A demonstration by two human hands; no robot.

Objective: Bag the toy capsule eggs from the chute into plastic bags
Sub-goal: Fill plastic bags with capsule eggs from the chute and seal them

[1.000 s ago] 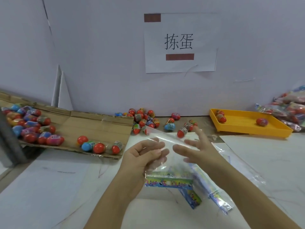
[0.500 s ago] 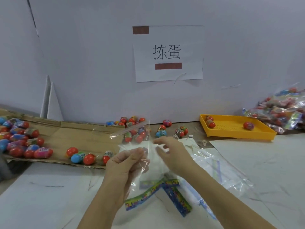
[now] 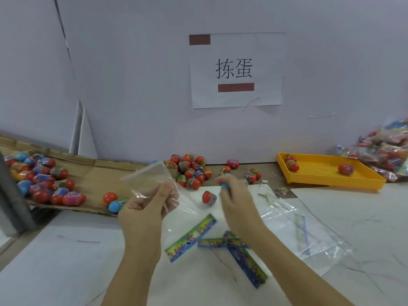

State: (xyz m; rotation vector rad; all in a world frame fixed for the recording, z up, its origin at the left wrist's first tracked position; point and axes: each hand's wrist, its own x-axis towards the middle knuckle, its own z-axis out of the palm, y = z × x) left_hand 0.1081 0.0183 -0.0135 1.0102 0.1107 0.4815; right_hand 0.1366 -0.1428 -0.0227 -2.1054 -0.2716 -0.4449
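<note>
The left hand point(image 3: 145, 208) pinches a clear plastic bag point(image 3: 154, 184) at mid-frame, mouth up and apparently empty, while the blurred right hand point(image 3: 234, 202) curls round what looks like a blue-tipped capsule egg point(image 3: 225, 187), so this bag's filling seems barely begun. Filled bags point(image 3: 384, 155) pile at the right edge, yet many eggs remain: on the cardboard chute point(image 3: 95, 175) at left, by the wall point(image 3: 192, 171), one loose egg point(image 3: 209, 197) at centre, a few in the yellow tray point(image 3: 357, 180).
</note>
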